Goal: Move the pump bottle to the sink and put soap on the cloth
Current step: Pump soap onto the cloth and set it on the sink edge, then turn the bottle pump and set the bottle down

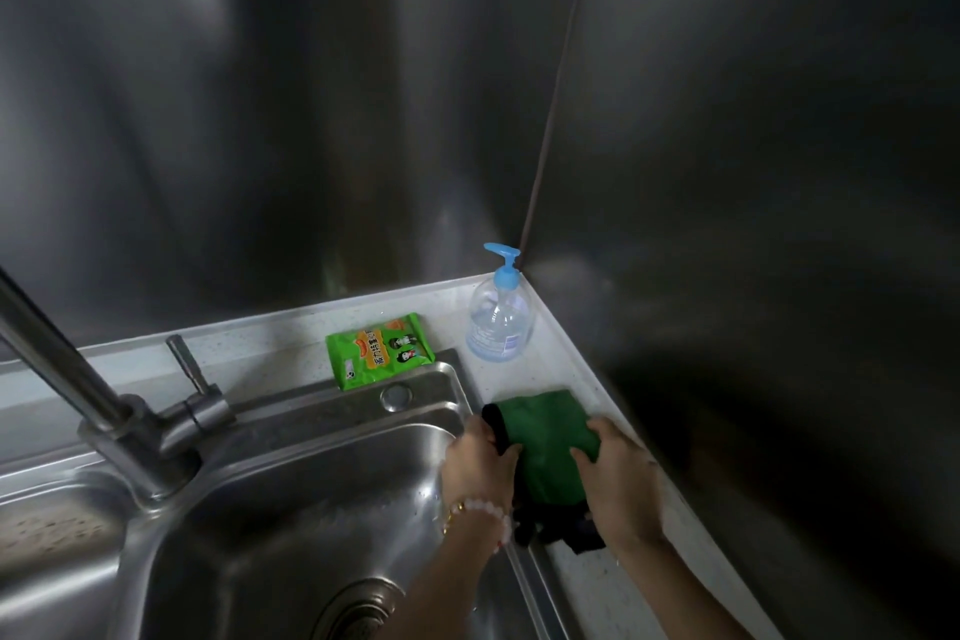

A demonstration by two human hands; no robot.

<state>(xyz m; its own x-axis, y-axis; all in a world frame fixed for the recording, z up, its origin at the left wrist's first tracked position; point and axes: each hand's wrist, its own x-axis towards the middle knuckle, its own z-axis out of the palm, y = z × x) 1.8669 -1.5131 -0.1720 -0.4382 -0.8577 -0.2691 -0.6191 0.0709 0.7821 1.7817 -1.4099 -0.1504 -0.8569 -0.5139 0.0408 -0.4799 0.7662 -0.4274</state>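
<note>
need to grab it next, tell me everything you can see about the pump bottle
The pump bottle is clear, rounded plastic with a light blue pump head, nozzle pointing left. It looks partly filled with clear liquid and carries a small label low on its front. It stands upright on the white counter, in the back corner by the steel walls. Neither hand touches it.

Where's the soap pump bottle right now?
The pump bottle stands upright in the counter's far right corner by the steel walls, right of the green packet and beyond the cloth.

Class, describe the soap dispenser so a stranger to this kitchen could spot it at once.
Start at the steel sink and follow the white counter to the far corner. There stands the clear plastic pump bottle. Its blue pump top sets it apart from the flat green packet nearby.
</note>
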